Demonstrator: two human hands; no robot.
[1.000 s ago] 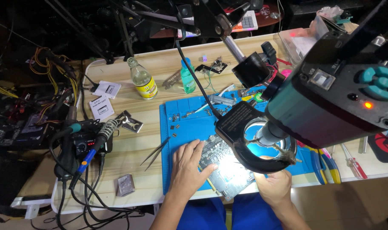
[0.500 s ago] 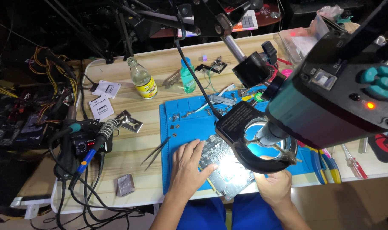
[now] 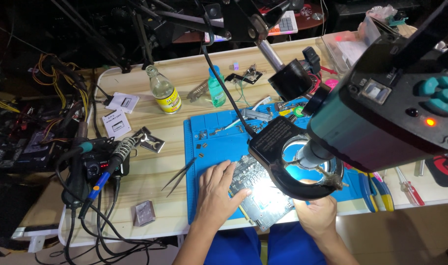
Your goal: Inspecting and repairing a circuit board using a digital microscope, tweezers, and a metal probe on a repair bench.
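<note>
I have the green, densely populated circuit board (image 3: 261, 194) lying on the blue silicone work mat (image 3: 209, 147), close to the table's near edge and brightly lit from above. My left hand (image 3: 218, 192) lies flat and spread on the board's left part, fingers pointing toward the far edge, pinning it down. My right hand (image 3: 318, 215) sits at the board's right end, mostly tucked under the black ring light (image 3: 295, 164) of the grey-green microscope head (image 3: 381, 105), so I cannot tell whether it grips anything.

As I judge it, the board is placed and steadied under the lens, yet no tool is on it: the slim metal tweezers (image 3: 180, 174) lie just off the mat's left edge, and the blue-handled soldering iron (image 3: 108, 169) rests in its coiled stand near the table's left edge. So the hands-on rework looks not yet started; inspection and positioning are what I see.

Farther back, a clear glass bottle with a yellow label (image 3: 164, 91) and a small green plastic bottle (image 3: 216, 91) stand toward the far edge.
</note>
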